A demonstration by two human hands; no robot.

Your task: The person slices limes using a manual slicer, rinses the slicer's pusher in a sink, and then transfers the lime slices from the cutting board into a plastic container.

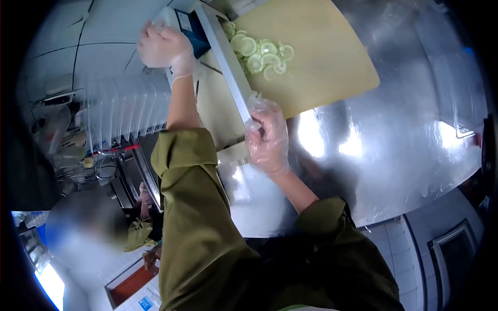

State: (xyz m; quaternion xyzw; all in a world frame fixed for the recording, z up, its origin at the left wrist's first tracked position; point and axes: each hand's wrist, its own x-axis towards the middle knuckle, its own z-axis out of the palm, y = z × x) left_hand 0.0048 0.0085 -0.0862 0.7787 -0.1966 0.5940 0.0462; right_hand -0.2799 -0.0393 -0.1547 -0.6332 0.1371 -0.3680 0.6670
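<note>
My left hand (165, 47), in a clear plastic glove, is closed beside a dark teal box (193, 32) with a pale label; what its curled fingers hold is hidden. My right hand (268, 136), also gloved, is closed around the near end of a long pale bar (226, 65). The bar runs up past the box, along the left edge of a yellowish cutting board (321, 57). Thin pale green slices (268, 48) lie in a loose pile on the board, right of the bar.
A shiny metal counter (384, 150) extends under and right of the board. Stacked clear plastic containers (127, 106) stand at the left. Farther off at lower left is another person, with a hand (144, 193) and green sleeve visible. A tiled wall is at upper left.
</note>
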